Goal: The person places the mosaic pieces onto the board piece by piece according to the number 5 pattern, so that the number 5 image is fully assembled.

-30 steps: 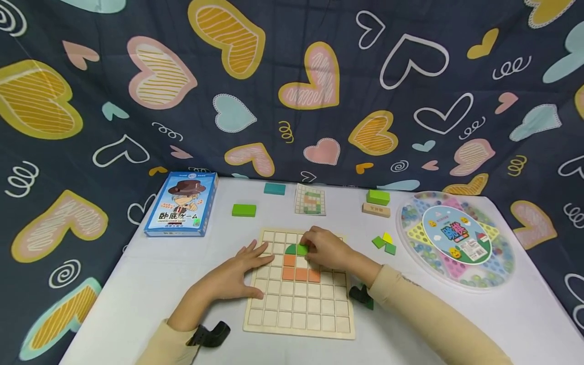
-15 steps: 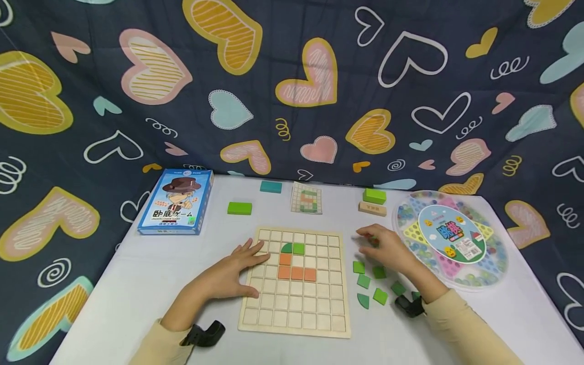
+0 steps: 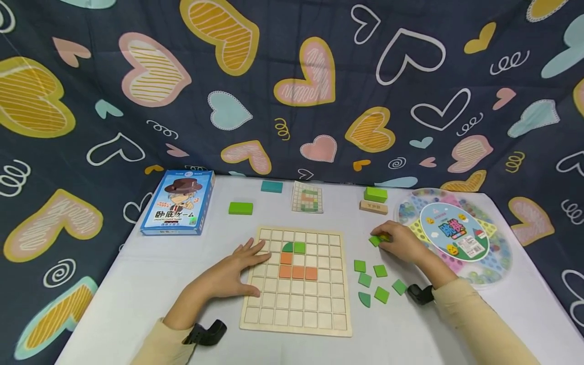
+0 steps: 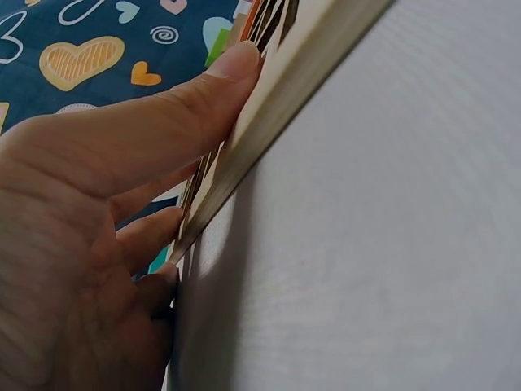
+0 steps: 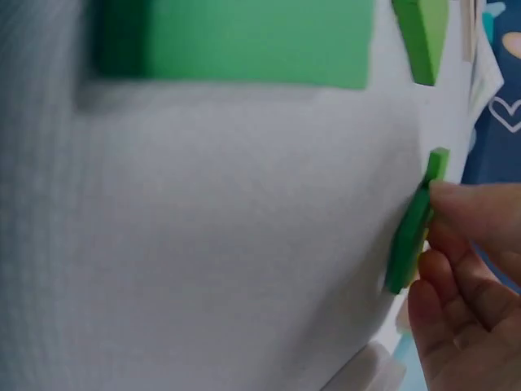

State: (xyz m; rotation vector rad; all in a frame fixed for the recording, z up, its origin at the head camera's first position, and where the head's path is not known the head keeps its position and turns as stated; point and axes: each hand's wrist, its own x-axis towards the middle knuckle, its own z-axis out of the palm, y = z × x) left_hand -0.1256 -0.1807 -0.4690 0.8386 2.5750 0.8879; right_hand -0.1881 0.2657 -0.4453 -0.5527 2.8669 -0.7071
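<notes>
Far left on the tabletop (image 3: 137,284) lies a blue card box (image 3: 175,203). Your left hand (image 3: 230,274) lies flat with fingers straight, spread on the left edge of the wooden grid board (image 3: 296,304), thumb against its side. The board carries a dark green quarter-round, a green square and four orange squares near its upper middle. Right of the board, five loose green tiles (image 3: 374,284) lie scattered. Your right hand (image 3: 401,243) pinches a green tile (image 3: 375,240) at the tabletop, just beside the round marble game tray (image 3: 497,263).
</notes>
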